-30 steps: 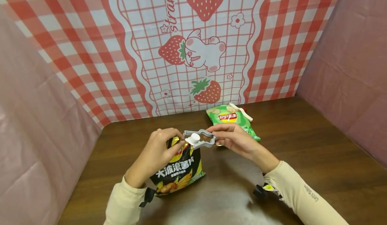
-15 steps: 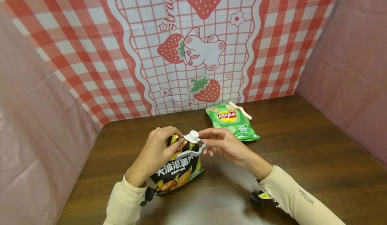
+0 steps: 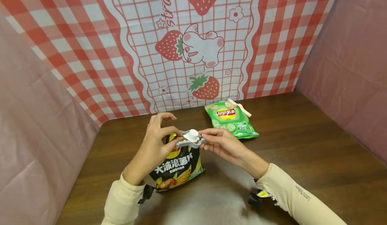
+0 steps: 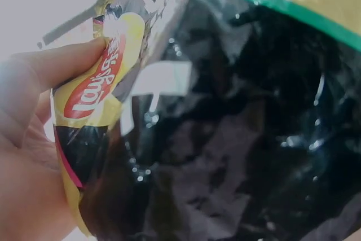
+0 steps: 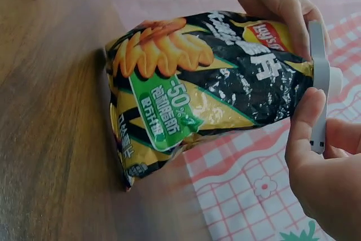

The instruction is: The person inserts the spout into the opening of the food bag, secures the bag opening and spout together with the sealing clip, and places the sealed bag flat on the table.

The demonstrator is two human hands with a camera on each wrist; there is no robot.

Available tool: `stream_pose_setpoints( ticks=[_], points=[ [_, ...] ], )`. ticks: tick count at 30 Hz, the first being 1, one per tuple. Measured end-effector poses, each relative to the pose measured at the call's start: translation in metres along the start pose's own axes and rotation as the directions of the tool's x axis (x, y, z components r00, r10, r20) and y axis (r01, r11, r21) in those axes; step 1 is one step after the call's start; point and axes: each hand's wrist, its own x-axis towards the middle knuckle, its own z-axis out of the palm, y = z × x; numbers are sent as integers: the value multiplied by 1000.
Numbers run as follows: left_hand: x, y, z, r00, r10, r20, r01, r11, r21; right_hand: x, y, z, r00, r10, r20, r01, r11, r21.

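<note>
Bag's (image 5: 192, 83) "-50%" label, right-wrist only

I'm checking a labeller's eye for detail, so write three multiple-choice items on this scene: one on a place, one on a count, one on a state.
1. Where does the green chip bag lie?
A. on the table near the checked backdrop
B. in the left hand
C. under the black bag

2. How many chip bags show?
A. one
B. two
C. four

3. How is the grey clip?
A. lying alone on the table
B. across the top of the black chip bag, held by both hands
C. on the floor

Key: 1 A, it rests flat by the backdrop; 2 B, one green, one black; 3 B, the left hand and right hand pinch it at the bag's top.
</note>
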Motion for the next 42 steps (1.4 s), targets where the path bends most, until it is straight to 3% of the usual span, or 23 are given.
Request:
stream_pose_setpoints(
  ticks=[6,10,15,18,29,42],
  points=[
    [0,1,0,1000,7,26,-6,999,-33,-1,2,2,998,-28,50,29,999,-23],
    [0,1,0,999,2,41,1,998,-57,-2,1,4,993,-68,101,78,992,-95],
    [-1,2,-2,997,11,71,-5,996,-86,-3,-1,11,985,-149,91,171,933,-316],
    [-1,1,-3,996,13,83,-6,996,-89,-2,0,10,978,-192,76,207,902,-379],
    [-1,-2,-12,993,-18,115,35,989,-146,2,1,-5,965,-204,165,248,913,-325],
    [-1,-4,-11,988,-40,151,67,982,-175,3,8,-5,968,-200,151,231,945,-231]
  ],
)
